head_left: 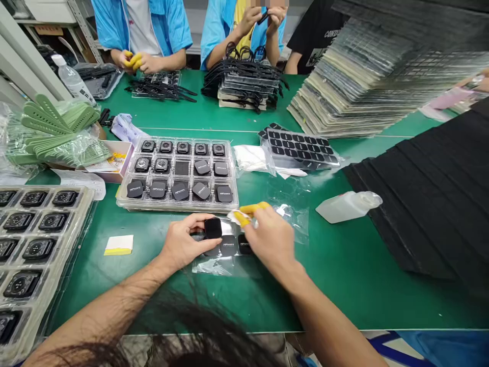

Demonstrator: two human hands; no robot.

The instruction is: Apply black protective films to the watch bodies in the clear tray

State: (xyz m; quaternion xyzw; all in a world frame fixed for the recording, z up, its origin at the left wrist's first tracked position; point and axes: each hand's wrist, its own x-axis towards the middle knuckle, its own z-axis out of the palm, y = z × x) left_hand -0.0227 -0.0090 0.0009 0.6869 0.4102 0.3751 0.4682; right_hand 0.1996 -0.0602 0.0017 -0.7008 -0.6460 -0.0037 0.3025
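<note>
Between the thumb and fingers of my left hand (182, 239) is a black square smartwatch body (213, 228), its glossy screen facing up. My right hand (270, 237), with yellow covers on its fingertips, pinches a white cloth (234, 216) just right of the watch; cloth and watch look slightly apart. Below both hands lies a clear sheet of black "HiFuture" labels (228, 245), partly hidden by my fingers. Beyond them, a clear tray (175, 205) holds watch bodies, several covered with black labels, and one compartment shows no watch.
More watches sit in a tray (82, 224) at left. Bagged green straps (57, 130) lie behind it. A white bottle (347, 206) lies at right, near stacked black trays (428, 188). Label sheets (301, 145) lie at the back. Co-workers (143, 30) sit across the green table (133, 290).
</note>
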